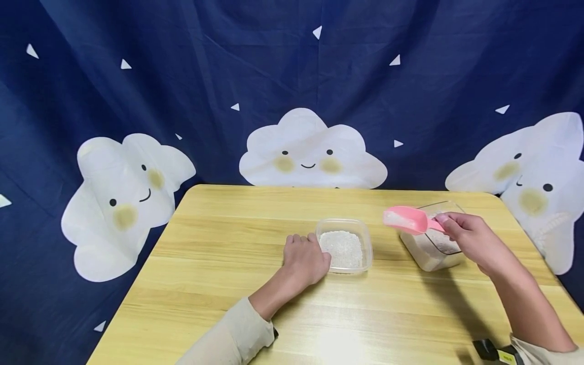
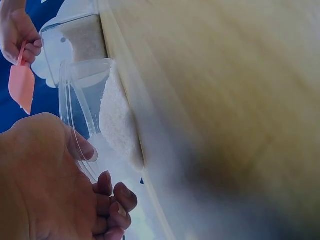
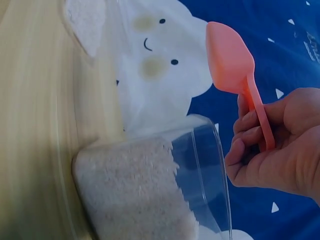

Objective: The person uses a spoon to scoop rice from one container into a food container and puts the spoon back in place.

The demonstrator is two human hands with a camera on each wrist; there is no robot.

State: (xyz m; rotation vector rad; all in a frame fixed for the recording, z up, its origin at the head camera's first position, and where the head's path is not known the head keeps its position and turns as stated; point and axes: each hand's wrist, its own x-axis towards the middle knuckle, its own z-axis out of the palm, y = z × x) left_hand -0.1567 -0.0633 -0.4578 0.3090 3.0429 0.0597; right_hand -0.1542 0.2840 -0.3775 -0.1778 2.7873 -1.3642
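Note:
My right hand (image 1: 476, 241) grips the handle of a pink scoop (image 1: 406, 220), held in the air just left of the tall clear container's top. White grains that look like rice lie in the scoop's bowl. Below the hand, that tall container (image 3: 135, 190) holds plenty of the same grains. Farther left sits a small clear plastic box (image 1: 367, 248) with a layer of white rice (image 1: 342, 249) in it. My left hand (image 1: 306, 258) holds this box at its left side, thumb at the near corner and fingers curled. The box stands on the table.
A light wooden table (image 1: 219, 253) carries both containers. Behind it hangs a dark blue curtain (image 1: 274, 61) with smiling white clouds. The tall container stands near the table's right edge.

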